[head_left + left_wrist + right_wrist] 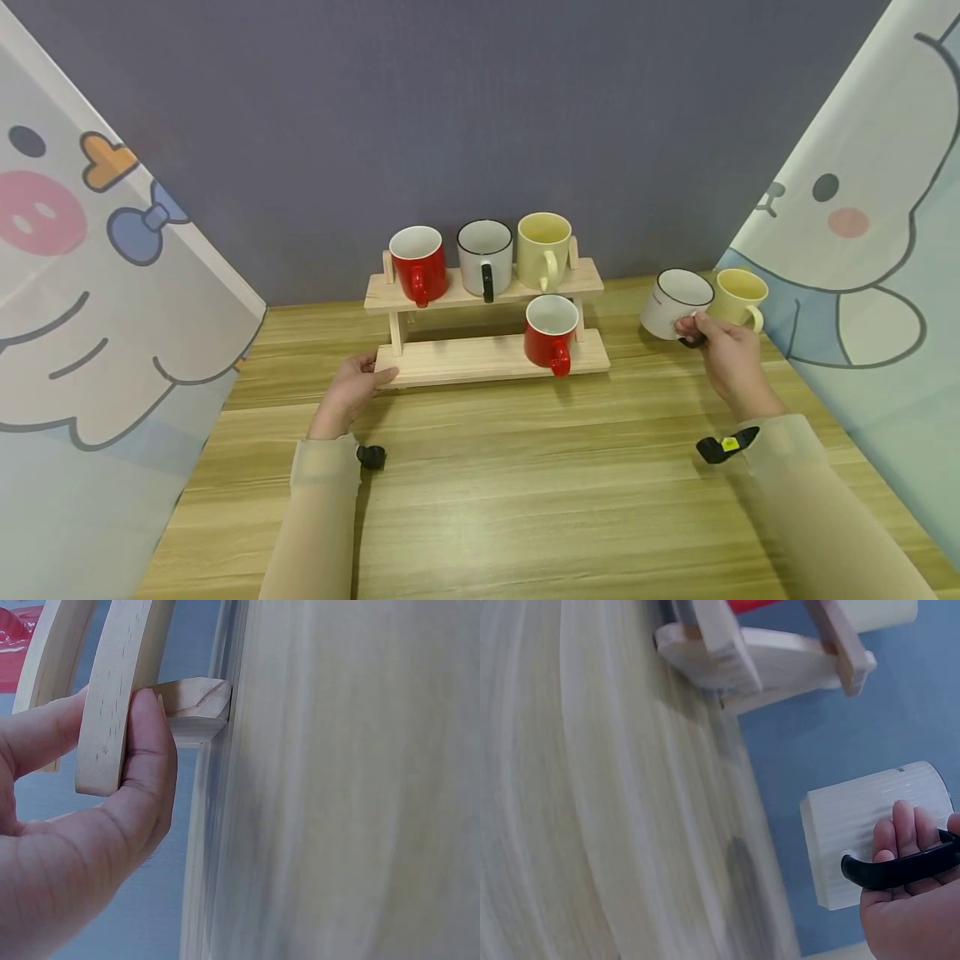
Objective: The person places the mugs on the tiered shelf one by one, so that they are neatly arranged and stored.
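Note:
At the left end of a two-tier wooden rack [457, 360], my left hand [352, 390] pinches the lower shelf board [112, 712] between thumb and fingers. Over on the right, my right hand [729, 360] grips the black handle [900, 868] of a white mug [672, 308] with a dark rim. In the right wrist view that mug [862, 825] appears above the tabletop, its shadow falling on the wood. On the upper shelf stand a red mug [420, 265], a white mug [483, 258] and a yellow mug [542, 252]. A second red mug [549, 333] sits toward the lower shelf's right end.
Another yellow mug [738, 296] stands at the table's far right corner, just behind my right hand. A dark wall panel [480, 108] rises behind the rack. Cartoon-printed panels flank the wooden table [525, 483] on both sides.

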Demonstrator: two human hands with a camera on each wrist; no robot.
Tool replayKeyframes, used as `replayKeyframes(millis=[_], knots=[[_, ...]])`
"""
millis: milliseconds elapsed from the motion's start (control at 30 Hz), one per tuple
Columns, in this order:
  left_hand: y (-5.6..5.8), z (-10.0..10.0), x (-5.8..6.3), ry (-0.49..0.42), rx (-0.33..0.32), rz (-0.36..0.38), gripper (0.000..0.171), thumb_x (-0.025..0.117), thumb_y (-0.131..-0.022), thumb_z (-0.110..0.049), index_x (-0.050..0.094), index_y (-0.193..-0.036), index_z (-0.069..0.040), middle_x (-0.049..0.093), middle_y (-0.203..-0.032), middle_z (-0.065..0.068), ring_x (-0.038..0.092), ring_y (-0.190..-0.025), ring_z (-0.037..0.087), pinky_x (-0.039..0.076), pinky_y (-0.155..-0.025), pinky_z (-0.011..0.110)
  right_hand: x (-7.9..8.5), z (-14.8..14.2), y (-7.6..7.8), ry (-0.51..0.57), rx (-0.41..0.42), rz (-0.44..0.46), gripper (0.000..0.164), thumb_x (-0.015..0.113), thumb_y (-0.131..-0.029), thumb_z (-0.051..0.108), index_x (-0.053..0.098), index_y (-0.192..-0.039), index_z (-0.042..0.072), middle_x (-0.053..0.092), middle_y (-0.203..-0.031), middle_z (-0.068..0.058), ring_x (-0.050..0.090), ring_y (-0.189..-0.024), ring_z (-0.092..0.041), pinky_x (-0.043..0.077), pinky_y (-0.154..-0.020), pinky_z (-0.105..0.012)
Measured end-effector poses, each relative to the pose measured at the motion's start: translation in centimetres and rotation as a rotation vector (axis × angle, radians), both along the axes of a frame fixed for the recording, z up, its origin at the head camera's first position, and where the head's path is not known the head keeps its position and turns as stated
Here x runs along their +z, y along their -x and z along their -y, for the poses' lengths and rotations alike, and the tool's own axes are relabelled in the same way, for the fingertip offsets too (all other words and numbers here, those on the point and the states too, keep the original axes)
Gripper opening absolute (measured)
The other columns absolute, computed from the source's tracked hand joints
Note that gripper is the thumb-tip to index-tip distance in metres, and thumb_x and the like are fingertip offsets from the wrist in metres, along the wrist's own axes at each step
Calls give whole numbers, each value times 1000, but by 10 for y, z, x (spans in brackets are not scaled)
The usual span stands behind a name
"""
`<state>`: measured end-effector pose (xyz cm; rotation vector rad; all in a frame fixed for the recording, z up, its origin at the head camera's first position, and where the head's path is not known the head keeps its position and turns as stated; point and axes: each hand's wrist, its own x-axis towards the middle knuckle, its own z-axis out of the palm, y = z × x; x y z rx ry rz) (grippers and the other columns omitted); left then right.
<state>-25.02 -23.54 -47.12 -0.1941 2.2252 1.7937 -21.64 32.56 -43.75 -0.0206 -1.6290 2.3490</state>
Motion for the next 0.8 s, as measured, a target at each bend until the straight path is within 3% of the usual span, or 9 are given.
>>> replayKeyframes(millis=[800], knots=[[0, -1, 2, 0, 2, -4, 70, 65, -102, -13, 25, -153, 14, 47, -133, 23, 55, -111, 27, 47, -98, 43, 34, 25, -43, -85, 156, -58, 26, 57, -105, 3, 73, -99, -16, 75, -92, -12, 69, -90, -17, 51, -78, -24]])
